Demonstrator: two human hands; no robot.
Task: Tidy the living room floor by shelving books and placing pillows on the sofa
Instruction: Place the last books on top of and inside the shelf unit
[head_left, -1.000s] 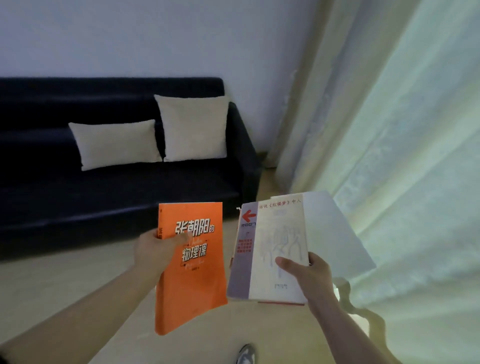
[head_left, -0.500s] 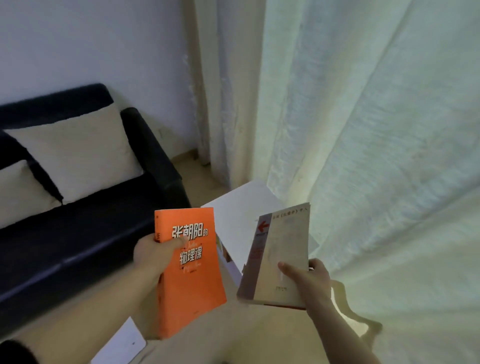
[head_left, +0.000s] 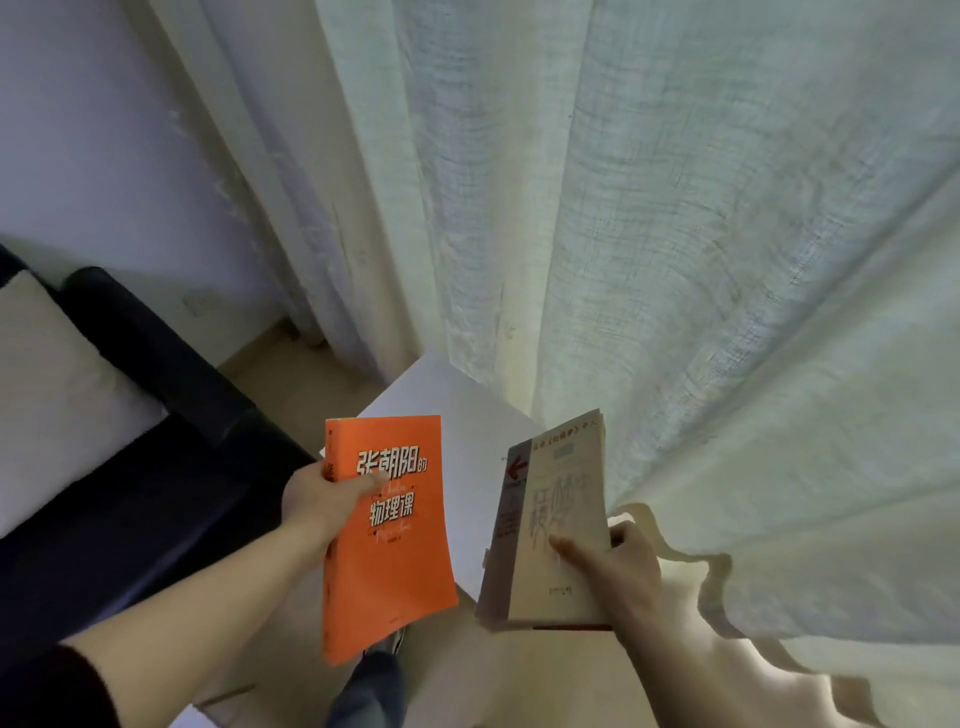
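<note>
The person stands in the corner of the room with a book in each hand. The left hand (head_left: 322, 499) has its grip closed on the spine edge of an orange book (head_left: 395, 566). The thumb lies across the front cover beside the white title characters, and the fingers are hidden behind. The book hangs upright, its lower corner above the person's leg (head_left: 371, 686). The right hand (head_left: 626, 566) grips a beige book (head_left: 558, 519) by its outer long edge, thumb pressed across the cover. A thin red edge shows under the book's bottom edge; I cannot tell whether that is a second book. The two books are held apart with a clear gap between them.

Behind and below both books lies a white surface (head_left: 447, 400), one corner pointing away toward the curtain (head_left: 675, 260). The curtain's folds hang just at the surface's far edge, and its hem spreads in waves over the floor to the right of the right wrist. On the left, the arm of the dark sofa (head_left: 171, 395) comes close to the surface's near left edge. A narrow strip of pale floor (head_left: 291, 358) runs between the sofa arm, the wall (head_left: 78, 156) and the curtain. A cream pillow (head_left: 57, 400) sits on the sofa at the left edge of view.
</note>
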